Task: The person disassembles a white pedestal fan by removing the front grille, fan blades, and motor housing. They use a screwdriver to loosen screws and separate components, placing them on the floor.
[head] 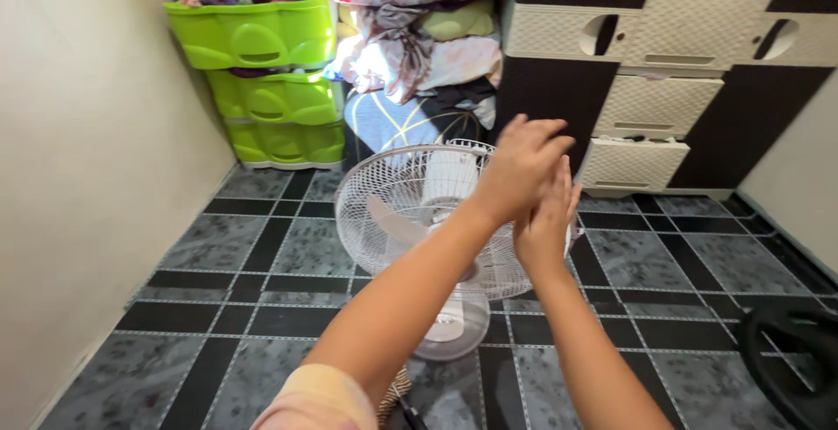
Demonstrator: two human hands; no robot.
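Observation:
Both my hands are raised in front of me, pressed palm to palm above a white table fan (pixel 410 220). My left hand (pixel 522 164) lies over my right hand (pixel 546 220), fingers straight and pointing up and away. Neither hand holds anything. The fan stands on the tiled floor on a round white base (pixel 454 330), its wire cage facing left and slightly up, with pale blades visible inside. My forearms cross in front of the fan's right side and hide part of the cage.
A stack of lime-green plastic drawers (pixel 262 46) stands at the back left by the cream wall. A heap of clothes and bedding (pixel 419 37) sits behind the fan. A dark and cream cabinet (pixel 663 63) fills the back right. A black round object (pixel 794 351) lies at the right edge.

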